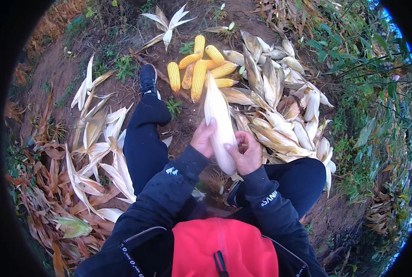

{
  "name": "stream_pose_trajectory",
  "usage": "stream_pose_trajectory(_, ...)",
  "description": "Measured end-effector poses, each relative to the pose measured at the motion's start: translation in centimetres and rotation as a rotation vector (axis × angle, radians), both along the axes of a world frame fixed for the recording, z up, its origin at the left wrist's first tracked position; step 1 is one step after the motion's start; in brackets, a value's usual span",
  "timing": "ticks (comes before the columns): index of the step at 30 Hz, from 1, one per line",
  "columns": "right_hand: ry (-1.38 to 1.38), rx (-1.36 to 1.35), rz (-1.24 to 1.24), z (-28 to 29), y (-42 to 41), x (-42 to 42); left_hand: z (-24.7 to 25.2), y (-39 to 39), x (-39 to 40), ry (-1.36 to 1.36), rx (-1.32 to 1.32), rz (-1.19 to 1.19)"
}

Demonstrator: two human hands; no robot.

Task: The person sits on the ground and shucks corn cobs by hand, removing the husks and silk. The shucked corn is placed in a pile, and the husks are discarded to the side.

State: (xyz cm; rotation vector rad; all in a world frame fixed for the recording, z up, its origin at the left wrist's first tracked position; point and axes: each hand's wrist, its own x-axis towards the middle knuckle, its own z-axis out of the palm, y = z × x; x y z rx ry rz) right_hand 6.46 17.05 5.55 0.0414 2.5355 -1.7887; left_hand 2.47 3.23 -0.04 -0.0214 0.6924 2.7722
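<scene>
An ear of corn in its pale husk is held between my two hands, its narrow tip pointing away from me. My left hand grips the ear's left side, with the thumb laid over the husk. Lower down on the right, my right hand pinches near the thick base, thumb and fingers against the husk. Just beyond the tip lies a small heap of bare yellow corn cobs. A pile of ears in dry husks spreads over the ground to the right.
Stripped husks lie scattered left of my outstretched leg. Another opened husk rests at the far side. My bent right knee borders the pile. Green plants edge the right, and brown dry leaves cover the lower left.
</scene>
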Motion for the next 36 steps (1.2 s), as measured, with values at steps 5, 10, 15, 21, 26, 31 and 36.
stream_pose_trajectory(5, 0.022, -0.068, 0.003, -1.3, -0.2, 0.1, 1.0, 0.0, -0.1, -0.027, -0.09, 0.076)
stream_pose_trajectory(10, -0.032, -0.23, -0.038, -1.8, -0.7, -0.1, 1.0, 0.8, 0.3, -0.049, -0.355, 0.132)
stream_pose_trajectory(15, -0.163, -0.432, -0.108, -1.7, 1.1, -1.2, 2.3, 0.0, 0.1, -0.074, -0.078, -0.149)
stream_pose_trajectory(21, -0.169, -0.588, -0.138, -1.2, 2.2, -1.2, 1.3, -0.1, 0.2, 0.034, -0.16, -0.236)
stream_pose_trajectory(26, -0.192, -0.758, -0.038, -0.9, 2.0, -1.0, 1.4, -0.3, 0.3, 0.043, -0.245, -0.188)
stream_pose_trajectory(31, -0.165, -0.743, -0.013, -1.8, 1.6, -0.6, 1.9, 0.2, 0.5, 0.027, -0.377, -0.166)
stream_pose_trajectory(36, -0.114, -0.837, -0.03, -2.1, 1.5, -0.6, 1.7, -0.2, 0.5, 0.021, -0.296, -0.254)
